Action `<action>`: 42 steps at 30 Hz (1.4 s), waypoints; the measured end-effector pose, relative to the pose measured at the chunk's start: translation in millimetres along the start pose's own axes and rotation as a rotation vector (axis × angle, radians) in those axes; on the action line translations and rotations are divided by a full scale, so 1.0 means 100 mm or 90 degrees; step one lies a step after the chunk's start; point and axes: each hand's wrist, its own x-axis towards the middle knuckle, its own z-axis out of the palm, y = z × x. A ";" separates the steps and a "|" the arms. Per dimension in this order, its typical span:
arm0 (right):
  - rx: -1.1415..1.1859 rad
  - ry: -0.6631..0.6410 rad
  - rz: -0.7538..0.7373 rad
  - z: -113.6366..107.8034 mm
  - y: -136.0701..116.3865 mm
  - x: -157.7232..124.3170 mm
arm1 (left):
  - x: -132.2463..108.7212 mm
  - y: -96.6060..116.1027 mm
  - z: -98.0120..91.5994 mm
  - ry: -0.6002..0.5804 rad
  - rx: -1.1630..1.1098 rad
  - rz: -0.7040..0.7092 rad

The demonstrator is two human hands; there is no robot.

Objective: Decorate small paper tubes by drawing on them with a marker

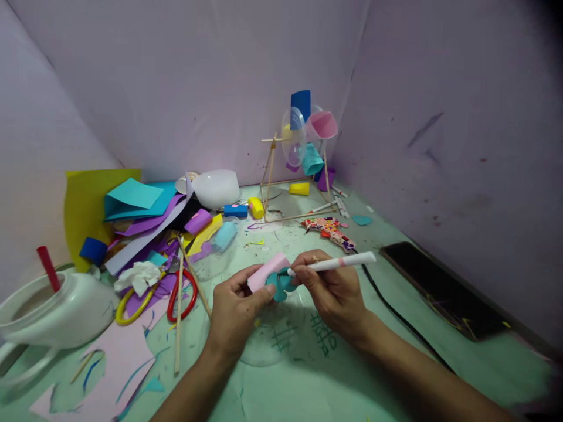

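Note:
My left hand (240, 308) is closed around a pink paper tube (270, 271), with a teal paper cutout (278, 288) pinned against it under the thumb. In my right hand (332, 290) is a white marker (338, 263) with a pale pink band, its tip at the teal cutout's upper edge. The cutout's right part lies close to my right fingers; whether they touch it I cannot tell. Below both hands a clear plastic disc (264, 354) lies on the green table (308, 387), near handwritten dark marks.
At the back stands a stick frame (269, 176) with a wheel of coloured paper cups. A patterned glue gun (329, 230) and a dark phone (440, 287) lie right. Left are red-handled scissors (193, 293), wooden sticks, paper scraps (109, 369) and a white cup (65, 310).

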 end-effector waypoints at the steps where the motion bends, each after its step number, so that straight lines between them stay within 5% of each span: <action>1: -0.002 -0.001 -0.005 0.00 0.00 0.00 | 0.00 -0.01 0.00 0.000 -0.001 0.006; 12: 0.000 -0.011 0.002 0.00 -0.02 -0.01 | -0.01 0.02 0.01 0.011 -0.001 -0.004; 19: 0.077 0.182 0.112 -0.02 0.06 0.00 | 0.03 -0.06 -0.02 -0.028 -0.114 -0.063; 24: 0.009 0.063 0.233 -0.05 0.06 0.09 | 0.03 -0.07 -0.01 -0.061 -0.141 -0.076; 29: -0.005 -0.059 0.189 -0.04 0.08 0.08 | 0.02 -0.07 0.01 -0.072 -0.160 -0.094; 42: 0.095 -0.132 0.184 -0.04 0.14 0.09 | 0.03 -0.05 0.04 -0.029 -0.250 -0.180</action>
